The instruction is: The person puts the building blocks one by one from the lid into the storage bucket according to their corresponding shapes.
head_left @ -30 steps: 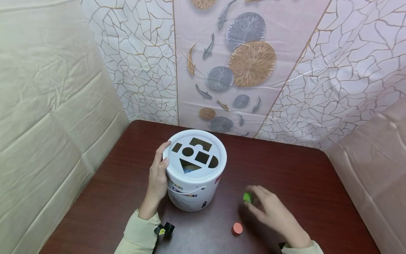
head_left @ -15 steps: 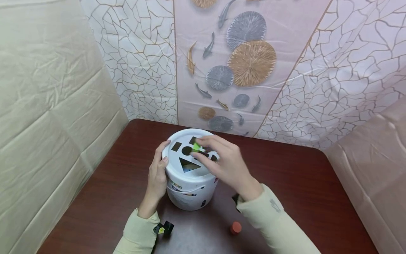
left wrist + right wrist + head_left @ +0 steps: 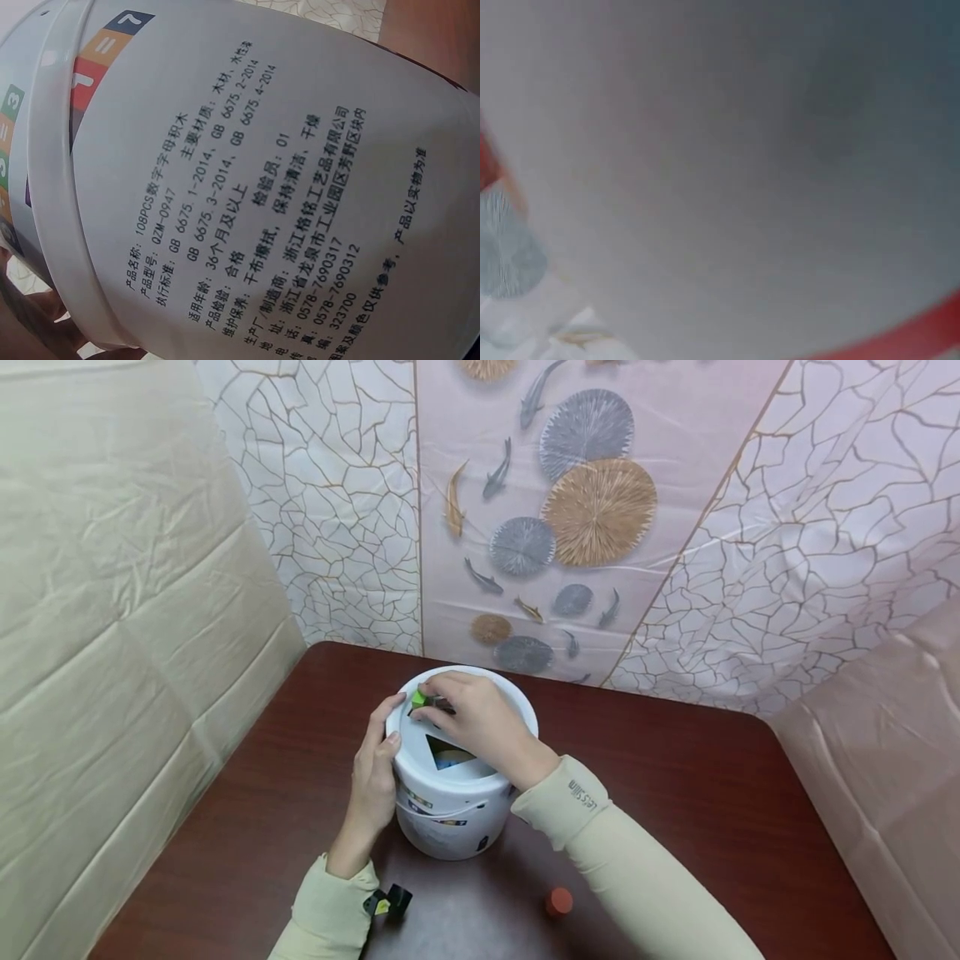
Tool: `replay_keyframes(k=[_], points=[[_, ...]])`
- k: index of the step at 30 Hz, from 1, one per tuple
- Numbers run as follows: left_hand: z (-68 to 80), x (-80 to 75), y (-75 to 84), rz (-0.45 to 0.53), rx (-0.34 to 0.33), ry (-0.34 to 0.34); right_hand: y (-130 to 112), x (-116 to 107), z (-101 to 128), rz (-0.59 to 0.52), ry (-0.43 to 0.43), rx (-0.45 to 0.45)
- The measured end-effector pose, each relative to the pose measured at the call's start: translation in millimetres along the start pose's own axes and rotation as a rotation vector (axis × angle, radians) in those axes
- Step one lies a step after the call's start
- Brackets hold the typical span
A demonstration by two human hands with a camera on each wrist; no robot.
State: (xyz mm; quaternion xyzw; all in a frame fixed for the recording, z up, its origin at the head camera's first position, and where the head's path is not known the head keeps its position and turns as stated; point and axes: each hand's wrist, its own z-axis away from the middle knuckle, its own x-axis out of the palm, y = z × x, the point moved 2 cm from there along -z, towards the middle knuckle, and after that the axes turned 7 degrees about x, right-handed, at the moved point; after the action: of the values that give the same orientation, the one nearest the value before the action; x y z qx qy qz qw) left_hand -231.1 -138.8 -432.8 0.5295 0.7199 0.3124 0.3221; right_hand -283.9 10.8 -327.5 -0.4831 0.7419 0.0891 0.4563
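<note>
A white bucket (image 3: 450, 835) stands upright on the table, its lid (image 3: 408, 760) cut with shaped holes. My left hand (image 3: 373, 777) holds the bucket's left side at the rim. In the left wrist view, printed text covers the bucket wall (image 3: 337, 112), and some fingers (image 3: 45, 322) show dimly at lower left. Over the lid, my right hand (image 3: 480, 718) pinches a small green block (image 3: 418, 699) near the narrow rectangular hole. That hand hides most of the holes; the triangular hole (image 3: 448, 753) stays visible. The right wrist view is a blurred close-up of a pale surface.
A red cylinder block (image 3: 559, 902) stands on the dark red-brown table (image 3: 675, 793), right of the bucket and beside the right sleeve (image 3: 630, 843). A black wrist device (image 3: 388, 902) sits at the left cuff. Patterned cloth hangs behind the table.
My right hand has picked the green block off the table and carried it left and up, across the lid to its left side. My left hand stays on the bucket.
</note>
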Motion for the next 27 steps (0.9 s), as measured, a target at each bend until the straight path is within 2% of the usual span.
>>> replay_keyframes(k=[10,18,27], points=[[0.8,-0.3,-0.3,0.014,0.002,0.011,-2.2,2.4,-0.7,-0.001,0.0,-0.005],[0.3,-1.5,-3.0,0.027,-0.005,0.027,-4.2,4.9,-5.0,-0.008,-0.036,-0.063],[0.9,3.0,-2.9,0.015,0.0,0.009,-0.7,3.9,0.0,-0.033,-0.071,-0.014]])
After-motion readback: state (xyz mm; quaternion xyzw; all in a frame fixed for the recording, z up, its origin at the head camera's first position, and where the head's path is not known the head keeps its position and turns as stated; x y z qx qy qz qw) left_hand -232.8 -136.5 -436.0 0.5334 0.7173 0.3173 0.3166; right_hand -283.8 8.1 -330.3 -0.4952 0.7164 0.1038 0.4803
